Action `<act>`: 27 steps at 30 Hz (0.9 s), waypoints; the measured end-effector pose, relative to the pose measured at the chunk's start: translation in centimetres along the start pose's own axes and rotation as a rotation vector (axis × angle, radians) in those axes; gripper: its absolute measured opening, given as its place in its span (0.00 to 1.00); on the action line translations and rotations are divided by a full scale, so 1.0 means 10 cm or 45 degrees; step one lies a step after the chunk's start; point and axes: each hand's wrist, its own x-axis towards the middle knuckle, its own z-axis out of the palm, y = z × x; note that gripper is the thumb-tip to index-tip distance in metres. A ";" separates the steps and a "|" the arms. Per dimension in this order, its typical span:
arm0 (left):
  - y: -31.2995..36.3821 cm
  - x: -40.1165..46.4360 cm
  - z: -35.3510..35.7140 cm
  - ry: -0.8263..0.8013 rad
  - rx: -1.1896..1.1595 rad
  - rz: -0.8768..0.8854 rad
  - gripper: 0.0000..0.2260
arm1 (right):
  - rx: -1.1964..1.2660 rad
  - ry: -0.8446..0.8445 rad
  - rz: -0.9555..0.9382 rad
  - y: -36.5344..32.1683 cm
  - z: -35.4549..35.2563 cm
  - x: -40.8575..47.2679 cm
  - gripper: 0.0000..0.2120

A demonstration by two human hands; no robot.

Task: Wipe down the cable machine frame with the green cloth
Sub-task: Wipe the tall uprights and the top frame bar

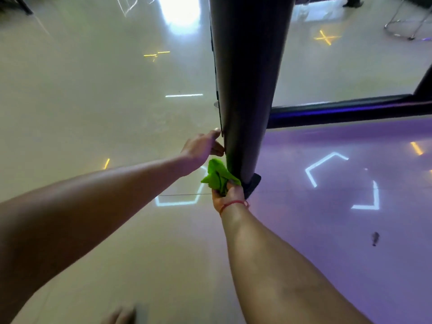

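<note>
The cable machine frame shows as a thick black upright post (243,90) running down the middle of the view to a black foot (253,185) on the floor. My right hand (230,196) grips the bunched green cloth (218,176) and holds it against the post's lower left side, just above the foot. A red string sits round that wrist. My left hand (202,149) rests with straight fingers against the post's left edge, a little above the cloth.
A black horizontal bar (350,111) of the frame runs right from the post along the floor. The glossy floor is cream on the left and purple on the right, with reflected light marks. A metal stand (406,24) is far back right. My foot (121,315) shows at the bottom edge.
</note>
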 end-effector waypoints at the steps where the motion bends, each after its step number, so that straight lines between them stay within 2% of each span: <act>1: 0.01 0.06 -0.04 -0.040 0.001 0.020 0.25 | -0.033 -0.023 0.011 0.02 -0.03 0.05 0.16; 4: -0.03 0.17 -0.13 -0.116 -0.030 -0.001 0.25 | -0.144 -0.059 0.010 0.11 -0.08 0.09 0.14; 6: -0.16 0.25 -0.16 -0.085 -0.086 -0.056 0.26 | -0.293 -0.098 -0.005 0.12 -0.08 0.05 0.15; 9: -0.64 0.43 -0.19 0.085 -0.400 -0.252 0.25 | -0.539 -0.113 -0.058 0.09 -0.02 0.06 0.14; 11: -1.10 0.51 -0.17 0.147 -0.634 -0.458 0.26 | -0.851 -0.049 -0.231 0.08 0.06 0.08 0.11; 14: -1.65 0.52 -0.09 0.043 -0.826 -0.662 0.28 | -1.837 0.171 -0.694 0.08 0.16 -0.08 0.12; 15: -1.76 0.54 -0.09 0.001 -0.854 -0.698 0.27 | -2.067 0.220 -0.863 0.10 0.19 -0.12 0.15; 17: -1.86 0.61 -0.08 -0.060 -0.924 -0.743 0.27 | -2.474 0.106 -1.300 0.14 0.28 -0.23 0.19; 19: -1.84 0.68 -0.07 -0.154 -1.011 -0.760 0.27 | -3.049 0.016 -1.764 0.12 0.41 -0.19 0.19; 20: -1.83 0.72 -0.05 -0.195 -1.046 -0.764 0.28 | -3.296 0.092 -1.968 0.08 0.51 -0.14 0.16; 21: -1.84 0.77 -0.01 -0.229 -1.069 -0.775 0.28 | -3.535 0.209 -2.019 0.03 0.61 -0.07 0.15; 22: -1.85 0.80 0.02 -0.277 -1.098 -0.780 0.28 | -3.785 0.287 -1.879 0.01 0.71 -0.02 0.20; 23: -1.85 0.83 0.07 -0.328 -1.142 -0.792 0.29 | -4.015 0.334 -1.627 0.00 0.80 0.01 0.27; 25: -1.80 0.87 0.17 -0.417 -1.235 -0.802 0.31 | -4.299 0.449 -1.063 0.02 0.85 0.12 0.26; 27: -1.74 0.90 0.28 -0.522 -1.306 -0.780 0.34 | -4.430 0.572 -0.673 0.07 0.85 0.28 0.26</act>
